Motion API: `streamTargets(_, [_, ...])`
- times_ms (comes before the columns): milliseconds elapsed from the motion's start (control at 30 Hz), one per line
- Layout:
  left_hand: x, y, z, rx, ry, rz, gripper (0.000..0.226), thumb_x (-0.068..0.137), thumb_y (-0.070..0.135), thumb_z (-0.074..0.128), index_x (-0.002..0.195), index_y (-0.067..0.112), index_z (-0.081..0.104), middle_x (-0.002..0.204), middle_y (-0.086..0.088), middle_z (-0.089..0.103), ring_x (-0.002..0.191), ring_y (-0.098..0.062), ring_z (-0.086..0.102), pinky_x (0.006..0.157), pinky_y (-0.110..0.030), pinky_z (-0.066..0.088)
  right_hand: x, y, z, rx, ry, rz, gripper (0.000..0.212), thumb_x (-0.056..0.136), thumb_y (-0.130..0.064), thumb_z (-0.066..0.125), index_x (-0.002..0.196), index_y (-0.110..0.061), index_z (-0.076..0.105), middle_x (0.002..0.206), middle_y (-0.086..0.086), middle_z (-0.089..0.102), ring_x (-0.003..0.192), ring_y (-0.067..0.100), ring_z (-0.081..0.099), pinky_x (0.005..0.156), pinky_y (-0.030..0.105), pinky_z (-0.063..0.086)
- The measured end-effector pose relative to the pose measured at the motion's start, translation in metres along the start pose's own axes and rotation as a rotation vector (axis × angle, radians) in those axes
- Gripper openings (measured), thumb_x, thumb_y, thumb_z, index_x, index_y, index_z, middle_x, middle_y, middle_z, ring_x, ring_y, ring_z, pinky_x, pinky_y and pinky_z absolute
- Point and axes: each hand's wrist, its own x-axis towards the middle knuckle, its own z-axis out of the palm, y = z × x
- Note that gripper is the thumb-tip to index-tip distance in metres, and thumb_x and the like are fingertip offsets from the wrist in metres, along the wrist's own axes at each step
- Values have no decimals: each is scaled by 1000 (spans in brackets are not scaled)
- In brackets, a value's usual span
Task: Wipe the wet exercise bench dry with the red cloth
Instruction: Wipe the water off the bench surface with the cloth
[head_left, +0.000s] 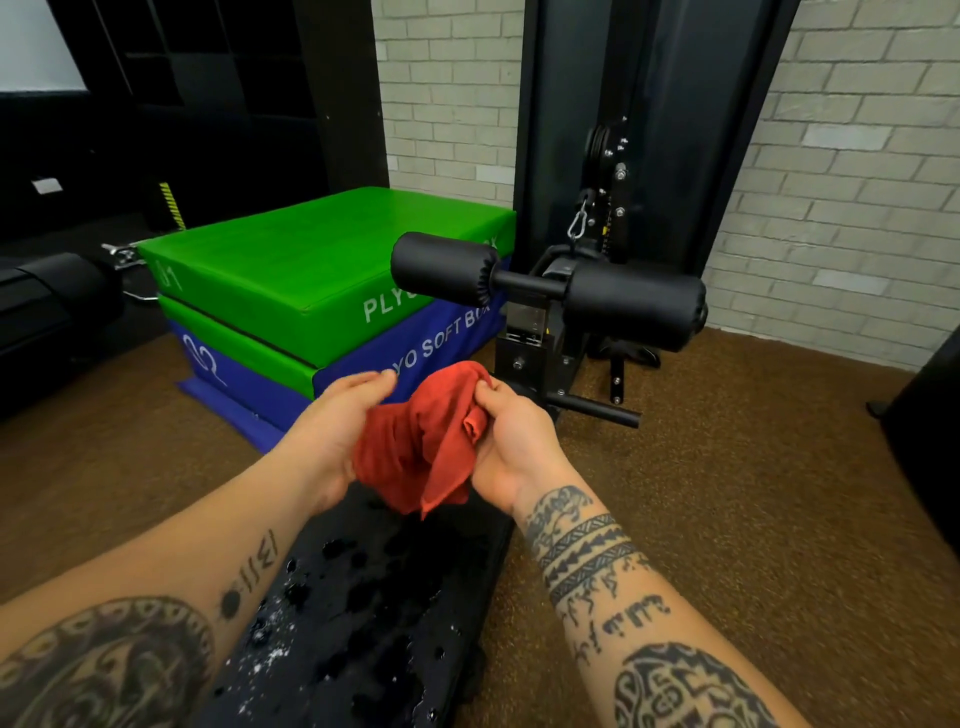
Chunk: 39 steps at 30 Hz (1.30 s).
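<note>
Head view: both hands hold the red cloth (423, 441) bunched above the far end of the wet black bench (363, 613), the left hand (332, 431) cupping it at its 9 o'clock with a loose grip, the right hand (506, 441) pinching its 3 o'clock edge. Water drops speckle the bench below; green and blue boxes (311, 291) sit at 11 o'clock, black roller pads (634, 301) at 1 o'clock.

Stacked green and blue plyo boxes (322, 291) on brown floor (727, 493), beside black roller pads (634, 301), before brick wall (857, 182).
</note>
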Motion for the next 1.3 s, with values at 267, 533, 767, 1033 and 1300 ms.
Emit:
streamTargets(267, [-17, 10, 42, 191, -107, 78, 73, 84, 80, 43, 115, 19, 70, 118, -1, 70, 111, -24, 64, 95, -40, 48, -4, -19, -2, 92, -128, -6, 45, 100, -41, 49, 121, -4, 64, 122, 22, 67, 114, 37, 64, 99, 53, 50])
streamTargets(533, [-13, 15, 40, -134, -240, -22, 30, 97, 41, 56, 112, 17, 67, 108, -11, 75, 94, -28, 72, 81, -44, 56, -5, -22, -14, -448, -3, -290, 20, 97, -19, 62, 115, -11, 66, 108, 12, 73, 97, 22, 70, 92, 41, 56])
streamTargets(767, [10, 5, 46, -197, -207, 66, 14, 97, 11, 60, 110, 12, 59, 110, -17, 70, 94, -26, 70, 70, -41, 57, 10, 1, -25, -858, 26, -353, 40, 94, -47, 61, 132, -33, 60, 125, -7, 66, 111, 4, 64, 100, 31, 52])
streamTargets(1033, [57, -15, 23, 315, 6, 158, 14, 89, 44, 66, 97, 34, 72, 103, 6, 72, 97, -19, 65, 91, -45, 56, 34, -39, -62, -925, 444, -453, 12, 90, -34, 69, 102, -32, 71, 97, -9, 72, 91, 11, 68, 90, 41, 58])
streamTargets(1300, [94, -74, -24, 982, 8, 32, 51, 103, 40, 41, 152, 25, 38, 154, -8, 44, 140, -30, 40, 113, -33, 32, 90, -22, -97, -1597, 526, -446, 39, 91, -42, 59, 127, -28, 65, 119, 5, 68, 113, 27, 63, 95, 33, 48])
